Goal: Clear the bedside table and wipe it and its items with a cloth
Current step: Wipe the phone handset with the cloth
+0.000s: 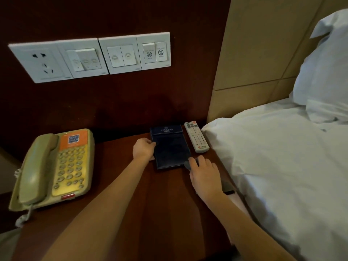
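Note:
A dark blue notepad holder (170,149) lies flat at the back of the dark wooden bedside table (131,213). My left hand (143,150) grips its left edge, fingers curled over the rim. My right hand (204,172) is at its near right corner and pinches it, with a small grey bit (186,164) showing by the thumb. A white remote control (196,137) lies just right of the holder. A beige telephone (54,170) with an orange label sits at the table's left. No cloth is plainly visible.
A white bed with duvet (282,166) and pillow (323,63) borders the table's right edge. White wall switches and a socket (90,57) are on the dark panel above. A small dark object (228,192) sits at the table's right edge.

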Demonstrator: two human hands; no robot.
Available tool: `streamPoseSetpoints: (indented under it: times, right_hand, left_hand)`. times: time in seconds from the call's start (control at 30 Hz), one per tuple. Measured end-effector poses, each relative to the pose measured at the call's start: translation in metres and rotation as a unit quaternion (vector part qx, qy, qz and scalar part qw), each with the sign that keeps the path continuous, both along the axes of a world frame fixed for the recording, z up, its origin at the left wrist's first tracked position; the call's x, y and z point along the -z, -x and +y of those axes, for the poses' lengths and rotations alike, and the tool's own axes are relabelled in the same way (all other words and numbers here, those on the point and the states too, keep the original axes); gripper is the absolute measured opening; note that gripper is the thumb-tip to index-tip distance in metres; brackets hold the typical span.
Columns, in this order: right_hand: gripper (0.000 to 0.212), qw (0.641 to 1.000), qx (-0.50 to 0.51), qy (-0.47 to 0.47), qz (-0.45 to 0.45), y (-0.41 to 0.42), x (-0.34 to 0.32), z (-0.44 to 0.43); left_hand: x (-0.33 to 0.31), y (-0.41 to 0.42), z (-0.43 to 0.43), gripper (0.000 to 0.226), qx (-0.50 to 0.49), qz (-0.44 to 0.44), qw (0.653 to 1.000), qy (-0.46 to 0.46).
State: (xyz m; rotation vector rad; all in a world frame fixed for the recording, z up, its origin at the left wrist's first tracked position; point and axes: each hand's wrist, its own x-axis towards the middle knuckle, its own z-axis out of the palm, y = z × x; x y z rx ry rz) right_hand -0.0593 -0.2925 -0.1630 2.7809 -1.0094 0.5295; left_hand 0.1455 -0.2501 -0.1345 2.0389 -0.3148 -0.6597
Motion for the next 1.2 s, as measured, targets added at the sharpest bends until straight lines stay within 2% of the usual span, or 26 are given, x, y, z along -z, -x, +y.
streamPoseSetpoints:
  times: [0.1, 0.23, 0.5, 0.67, 0.8, 1.0, 1.1, 1.2]
  right_hand:
    - [0.039, 1.000, 0.027, 0.014, 0.006, -0.005, 0.000, -0.006]
    - [0.040, 0.998, 0.055, 0.016, -0.004, -0.007, 0.001, -0.012]
    - [0.043, 0.997, 0.074, -0.004, -0.015, -0.007, 0.001, -0.012]
    - [0.042, 0.998, 0.067, 0.007, -0.014, -0.002, 0.003, -0.007]
    - [0.044, 0.999, 0.050, 0.014, -0.004, 0.002, 0.005, 0.008]
    - [0.052, 0.996, -0.029, -0.078, 0.034, 0.014, 0.004, 0.039]
    - [0.052, 0.980, -0.048, -0.175, 0.082, 0.014, -0.010, 0.041]
    - [0.055, 0.961, -0.083, -0.226, 0.133, 0.014, -0.025, 0.054]
  left_hand:
    - [-0.003, -0.001, -0.003, 0.009, 0.052, -0.083, 0.993, -0.061]
    - [-0.006, 0.011, -0.006, 0.010, 0.114, -0.170, 0.970, -0.128]
    - [0.002, 0.024, -0.010, 0.025, 0.145, -0.199, 0.960, -0.132]
    - [-0.003, 0.033, -0.006, 0.026, 0.147, -0.175, 0.968, -0.105]
    - [-0.015, 0.050, 0.007, 0.025, 0.177, -0.193, 0.961, -0.094]
    - [-0.015, 0.060, 0.053, 0.032, 0.186, -0.191, 0.960, -0.082]
    - [-0.014, 0.063, 0.081, 0.034, 0.178, -0.180, 0.964, -0.081]
    - [-0.015, 0.068, 0.109, 0.033, 0.179, -0.172, 0.965, -0.086]
